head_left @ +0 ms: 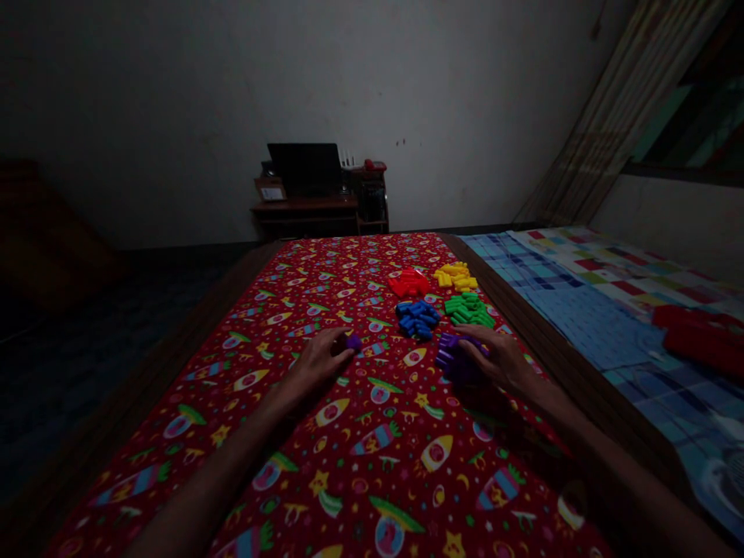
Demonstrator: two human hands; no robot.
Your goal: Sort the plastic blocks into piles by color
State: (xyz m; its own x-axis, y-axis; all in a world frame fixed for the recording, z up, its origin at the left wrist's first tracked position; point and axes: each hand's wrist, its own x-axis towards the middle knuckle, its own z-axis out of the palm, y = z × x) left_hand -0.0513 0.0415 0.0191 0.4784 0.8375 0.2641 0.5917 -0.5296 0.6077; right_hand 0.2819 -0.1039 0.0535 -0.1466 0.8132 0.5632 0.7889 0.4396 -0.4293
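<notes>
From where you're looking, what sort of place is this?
Probably a room in someone's home: a brightly patterned red cloth lies in front, a curtain hangs on the right, and a dark screen stands on a desk.

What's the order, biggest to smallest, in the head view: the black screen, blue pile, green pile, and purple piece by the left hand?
1. Black screen
2. Blue pile and green pile: too alike to rank
3. Purple piece by the left hand
</notes>
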